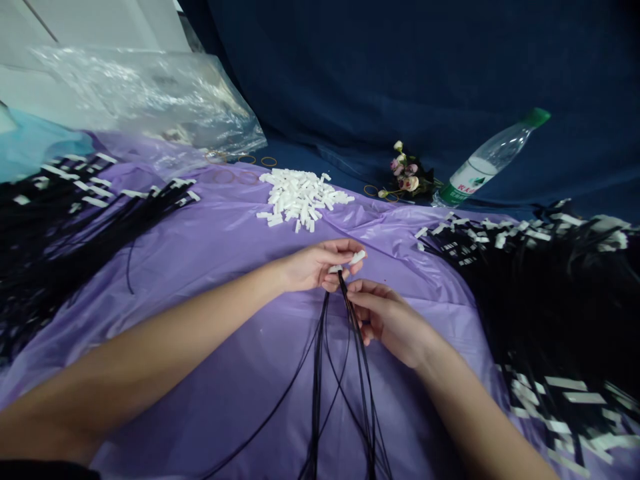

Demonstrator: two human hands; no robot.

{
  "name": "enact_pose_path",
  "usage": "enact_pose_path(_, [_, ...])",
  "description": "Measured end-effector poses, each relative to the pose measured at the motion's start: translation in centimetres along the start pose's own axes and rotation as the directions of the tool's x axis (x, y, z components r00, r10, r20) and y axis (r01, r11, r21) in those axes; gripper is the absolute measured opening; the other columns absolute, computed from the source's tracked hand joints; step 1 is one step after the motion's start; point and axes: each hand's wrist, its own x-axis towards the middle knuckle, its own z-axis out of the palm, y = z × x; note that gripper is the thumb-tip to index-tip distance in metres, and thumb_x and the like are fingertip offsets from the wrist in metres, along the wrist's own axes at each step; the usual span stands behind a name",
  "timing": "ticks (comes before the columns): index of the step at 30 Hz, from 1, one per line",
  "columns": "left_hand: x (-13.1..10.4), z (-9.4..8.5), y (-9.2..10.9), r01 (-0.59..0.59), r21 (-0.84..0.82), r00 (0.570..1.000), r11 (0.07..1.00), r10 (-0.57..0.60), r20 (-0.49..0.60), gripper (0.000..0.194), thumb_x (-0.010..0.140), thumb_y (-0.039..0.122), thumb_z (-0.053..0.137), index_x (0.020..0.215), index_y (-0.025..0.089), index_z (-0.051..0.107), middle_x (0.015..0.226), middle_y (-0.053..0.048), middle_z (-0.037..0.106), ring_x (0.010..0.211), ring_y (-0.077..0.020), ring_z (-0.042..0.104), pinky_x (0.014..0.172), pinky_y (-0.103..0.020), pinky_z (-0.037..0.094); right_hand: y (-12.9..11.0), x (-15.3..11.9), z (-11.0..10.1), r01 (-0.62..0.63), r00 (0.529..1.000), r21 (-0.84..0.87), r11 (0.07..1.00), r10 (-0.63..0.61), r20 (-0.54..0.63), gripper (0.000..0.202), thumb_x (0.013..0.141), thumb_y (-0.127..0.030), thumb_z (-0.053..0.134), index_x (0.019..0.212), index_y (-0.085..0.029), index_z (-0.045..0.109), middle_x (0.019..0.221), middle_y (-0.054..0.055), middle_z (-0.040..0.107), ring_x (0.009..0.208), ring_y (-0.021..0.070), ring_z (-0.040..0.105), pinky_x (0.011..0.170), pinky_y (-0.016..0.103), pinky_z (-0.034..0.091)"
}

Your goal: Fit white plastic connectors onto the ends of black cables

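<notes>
My left hand (315, 265) is closed in a pinch, with a small white plastic piece (357, 257) at its fingertips and a white connector (335, 269) lower in its fingers. Several thin black cables (318, 360) hang from about that connector toward me. Just below and to the right, my right hand (387, 313) has its thumb and fingers closed on black cables near their upper ends. The exact seating of the cable ends is partly hidden by the fingers. Beyond my hands lies a pile of small white connectors (300, 193).
Bundles of black cables with white ends lie at left (100, 227) and right (520, 293) on the purple sheet (225, 373). A tilted plastic bottle (480, 167), artificial flowers (407, 177), rubber bands (269, 161) and a clear plastic bag (165, 100) are at the back.
</notes>
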Motion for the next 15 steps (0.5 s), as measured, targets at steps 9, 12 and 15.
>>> enact_pose_path(9, [0.2, 0.8, -0.9, -0.139, -0.006, 0.989, 0.990, 0.138, -0.051, 0.024, 0.072, 0.023, 0.065, 0.092, 0.019, 0.055, 0.066, 0.003, 0.055, 0.043, -0.0049, 0.041, 0.037, -0.017, 0.017, 0.6, 0.0, 0.7, 0.067, 0.997, 0.061, 0.996, -0.069, 0.033, 0.027, 0.071, -0.038, 0.075, 0.079, -0.019, 0.057, 0.067, -0.005, 0.054, 0.050, 0.0068, 0.052, 0.038, 0.016, 0.046])
enact_pose_path(12, [0.3, 1.1, -1.2, -0.182, 0.038, 0.976, 0.983, 0.185, -0.110, 0.024, 0.070, 0.024, 0.065, 0.091, 0.018, 0.055, 0.066, 0.003, 0.055, 0.044, -0.0051, 0.043, 0.037, -0.018, 0.018, 0.8, 0.0, 0.8, 0.096, 0.995, 0.009, 0.995, -0.096, 0.016, 0.027, 0.072, -0.038, 0.074, 0.080, -0.018, 0.059, 0.068, -0.005, 0.055, 0.052, 0.0069, 0.054, 0.042, 0.017, 0.048])
enact_pose_path(15, [0.3, 1.4, -1.4, -0.218, 0.086, 0.963, 0.972, 0.228, -0.143, 0.023, 0.070, 0.025, 0.064, 0.090, 0.017, 0.055, 0.067, 0.002, 0.055, 0.044, -0.0044, 0.042, 0.037, -0.019, 0.017, 0.9, 0.1, 0.8, 0.087, 0.996, -0.006, 0.996, -0.087, 0.024, 0.026, 0.073, -0.038, 0.073, 0.081, -0.017, 0.060, 0.068, -0.004, 0.056, 0.054, 0.0070, 0.056, 0.045, 0.017, 0.050])
